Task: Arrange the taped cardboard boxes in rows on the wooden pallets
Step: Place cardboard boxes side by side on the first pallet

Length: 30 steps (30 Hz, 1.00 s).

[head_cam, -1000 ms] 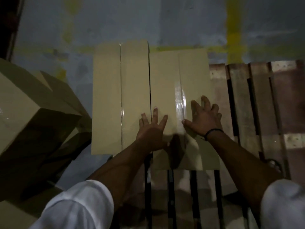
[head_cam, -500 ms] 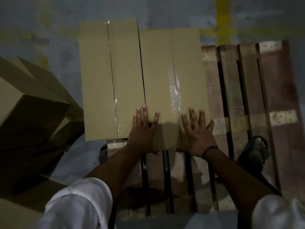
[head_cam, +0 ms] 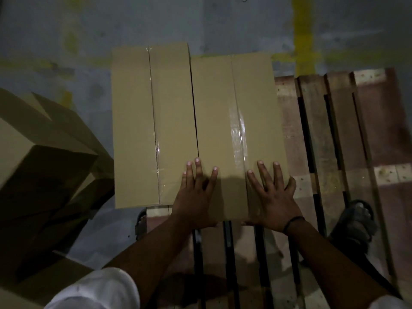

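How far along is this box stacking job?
Early. Done: one taped box sits on the pallet. In hand: the left hand and right hand press flat on a second box beside it. Left: bare slats, and more boxes waiting at left.

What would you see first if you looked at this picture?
In the middle, the left hand and the right hand lie flat, fingers spread, at the near end of two taped boxes side by side, the left box and the right box. They sit on a wooden pallet whose bare slats show to the right. A heap of boxes lies in the dark on the left.
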Available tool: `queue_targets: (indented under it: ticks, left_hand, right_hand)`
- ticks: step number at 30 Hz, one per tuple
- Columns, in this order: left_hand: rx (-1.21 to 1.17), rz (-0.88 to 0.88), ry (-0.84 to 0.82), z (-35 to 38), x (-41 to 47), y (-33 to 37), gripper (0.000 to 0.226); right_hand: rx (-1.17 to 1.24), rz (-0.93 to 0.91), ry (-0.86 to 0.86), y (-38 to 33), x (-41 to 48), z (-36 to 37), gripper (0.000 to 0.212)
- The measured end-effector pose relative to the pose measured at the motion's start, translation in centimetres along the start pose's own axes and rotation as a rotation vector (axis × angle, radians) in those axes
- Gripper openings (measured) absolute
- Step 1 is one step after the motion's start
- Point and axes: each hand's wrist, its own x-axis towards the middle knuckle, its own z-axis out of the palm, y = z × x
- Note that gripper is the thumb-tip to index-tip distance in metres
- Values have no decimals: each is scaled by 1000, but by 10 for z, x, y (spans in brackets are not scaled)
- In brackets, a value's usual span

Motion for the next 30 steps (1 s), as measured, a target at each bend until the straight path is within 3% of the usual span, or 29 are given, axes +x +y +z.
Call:
queue_targets:
  ticks: [8, 30]
  left_hand:
    - [-50, -15, 73, 0, -2, -3, 123]
    - [-31, -51, 136, 16, 5, -10, 116]
  right_hand:
    - [-42, 15, -18, 1, 25, -25, 147]
    - [-72, 30, -20, -1, 41, -41, 147]
